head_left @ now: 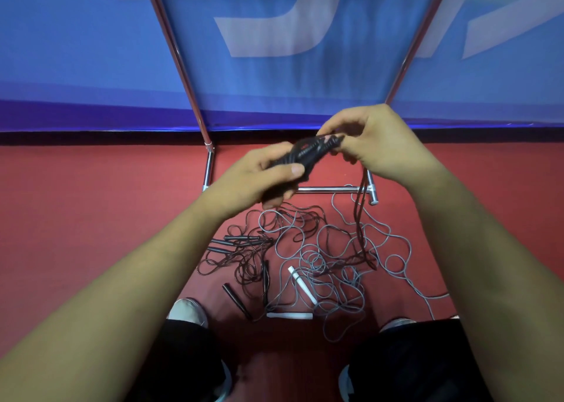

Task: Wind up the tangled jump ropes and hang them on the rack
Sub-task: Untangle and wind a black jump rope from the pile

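Both hands — left (pixel 256 182), right (pixel 378 145) — grip a black, partly wound rope (pixel 308 153).

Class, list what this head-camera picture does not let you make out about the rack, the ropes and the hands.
Rack, head view: top cut off by the upper edge, so no hanging rail shows.
Black rope: left hand and right hand grip it; fingers and blur hide its turns.
Floor tangle: overlapping cords prevent a count.
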Demonstrator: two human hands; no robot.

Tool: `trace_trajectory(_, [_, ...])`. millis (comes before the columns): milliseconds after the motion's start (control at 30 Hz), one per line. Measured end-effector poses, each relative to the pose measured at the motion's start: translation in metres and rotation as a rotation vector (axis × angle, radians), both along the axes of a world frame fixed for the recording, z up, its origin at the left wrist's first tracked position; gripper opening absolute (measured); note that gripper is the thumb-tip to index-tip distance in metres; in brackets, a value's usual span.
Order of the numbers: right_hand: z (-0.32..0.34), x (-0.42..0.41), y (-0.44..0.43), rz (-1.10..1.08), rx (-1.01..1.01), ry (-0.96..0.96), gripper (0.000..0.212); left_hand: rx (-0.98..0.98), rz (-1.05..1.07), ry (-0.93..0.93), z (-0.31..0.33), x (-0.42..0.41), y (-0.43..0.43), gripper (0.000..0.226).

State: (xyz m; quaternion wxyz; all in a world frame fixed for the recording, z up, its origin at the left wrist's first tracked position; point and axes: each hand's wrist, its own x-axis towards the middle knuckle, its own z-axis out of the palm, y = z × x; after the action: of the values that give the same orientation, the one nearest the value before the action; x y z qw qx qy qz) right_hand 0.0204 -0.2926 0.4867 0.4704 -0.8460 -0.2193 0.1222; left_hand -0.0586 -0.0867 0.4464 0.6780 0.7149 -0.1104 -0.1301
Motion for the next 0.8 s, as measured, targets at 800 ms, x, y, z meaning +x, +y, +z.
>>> trace_trajectory(800, [0.007,-0.007,0.002,0.013,-0.224,-0.187,0.007,-0.042,0.584,0.112,-0.003,0.021,0.019,0.015])
